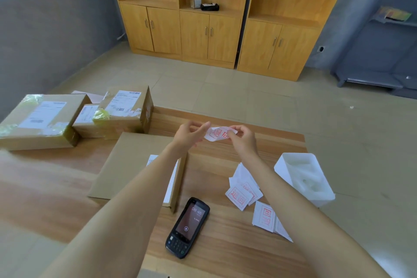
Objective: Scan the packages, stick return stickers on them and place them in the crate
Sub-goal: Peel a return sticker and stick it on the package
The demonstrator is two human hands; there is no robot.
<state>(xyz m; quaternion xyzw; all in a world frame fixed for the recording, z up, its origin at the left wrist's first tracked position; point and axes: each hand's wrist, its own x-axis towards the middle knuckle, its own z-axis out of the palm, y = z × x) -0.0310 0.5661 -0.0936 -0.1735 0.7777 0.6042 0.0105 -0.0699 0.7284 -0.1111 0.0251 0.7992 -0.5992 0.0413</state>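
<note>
A wood-grain table point(225, 255) carries, nearest, a black handheld scanner point(187, 227) with its screen lit, loose return stickers point(242, 194) printed in red, a white plastic tray point(303, 178) at the right edge and a flat cardboard package point(126, 167). Above the table, the left hand point(190, 134) and right hand point(242, 136) each pinch an end of one curled return sticker point(217, 133). Further left lie labelled, taped boxes point(123, 111). Beyond, a tiled floor point(225, 88) reaches yellow wooden cabinets point(209, 31) and grey walls
</note>
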